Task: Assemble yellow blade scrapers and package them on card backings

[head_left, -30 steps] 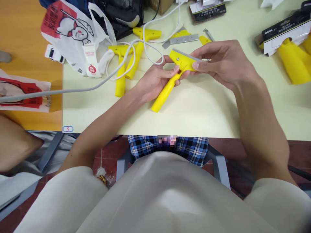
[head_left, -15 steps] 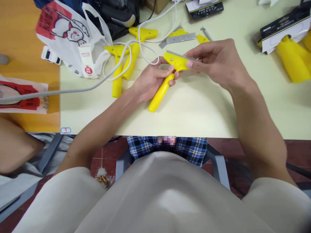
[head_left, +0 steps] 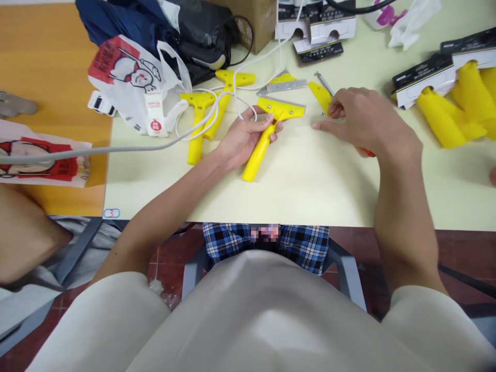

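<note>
My left hand [head_left: 245, 135] is closed around the neck of a yellow scraper [head_left: 259, 150], thumb on top. The scraper's handle slants down toward the table's near edge. Its wide head has two screws, with a grey metal edge along the top. To the right, my right hand [head_left: 360, 116] hovers with thumb stretched out and apart from the curled fingers; I see nothing between them. Close to those fingertips lie a loose yellow plate [head_left: 320, 97] and a small screw [head_left: 323, 112]. A red object [head_left: 366, 152] shows partly from under the right hand.
Two yellow scrapers [head_left: 196, 126] lie at left under a white cable [head_left: 155, 148]. Metal blades [head_left: 287, 85] and a long bolt [head_left: 324, 82] lie behind. Yellow handles [head_left: 439, 119] and black-and-white packages [head_left: 424, 77] sit at right. A plastic bag [head_left: 127, 88] stands back left.
My right hand has let go of the scraper's head and moved right, toward the loose yellow plate. My left hand still holds the scraper. The view has shifted, showing more of the table's back.
</note>
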